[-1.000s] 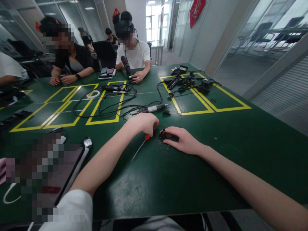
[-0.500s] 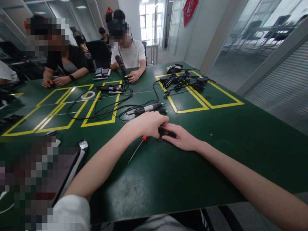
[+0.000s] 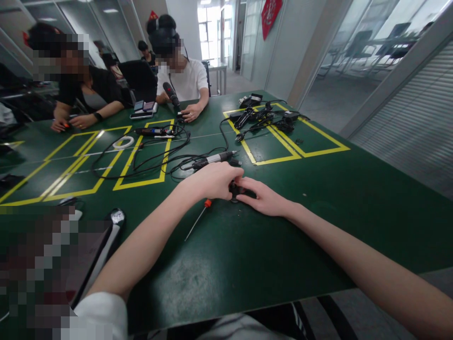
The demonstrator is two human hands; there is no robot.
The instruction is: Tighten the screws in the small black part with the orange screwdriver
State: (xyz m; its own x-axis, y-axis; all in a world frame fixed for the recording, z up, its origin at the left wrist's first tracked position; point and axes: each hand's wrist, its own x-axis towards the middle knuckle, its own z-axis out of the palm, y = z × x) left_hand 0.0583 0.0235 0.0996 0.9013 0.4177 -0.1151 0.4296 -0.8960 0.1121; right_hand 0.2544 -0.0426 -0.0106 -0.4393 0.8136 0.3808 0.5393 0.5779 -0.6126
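Glass-walled office, long green table [image 3: 318,226] marked with yellow tape rectangles [image 3: 141,160], black cables [image 3: 155,158] looped across them. At its near edge my left hand [image 3: 212,180] curls closed over a small black part [image 3: 234,191]; my right hand [image 3: 264,198] lies flat against it, fingers extended. Just beside my left wrist lies a red-handled screwdriver [image 3: 198,218]. Two seated people work opposite.

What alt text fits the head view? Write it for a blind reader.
Both hands, left hand and right hand, meet over a small black part on a green table; a red-handled screwdriver lies beside them.
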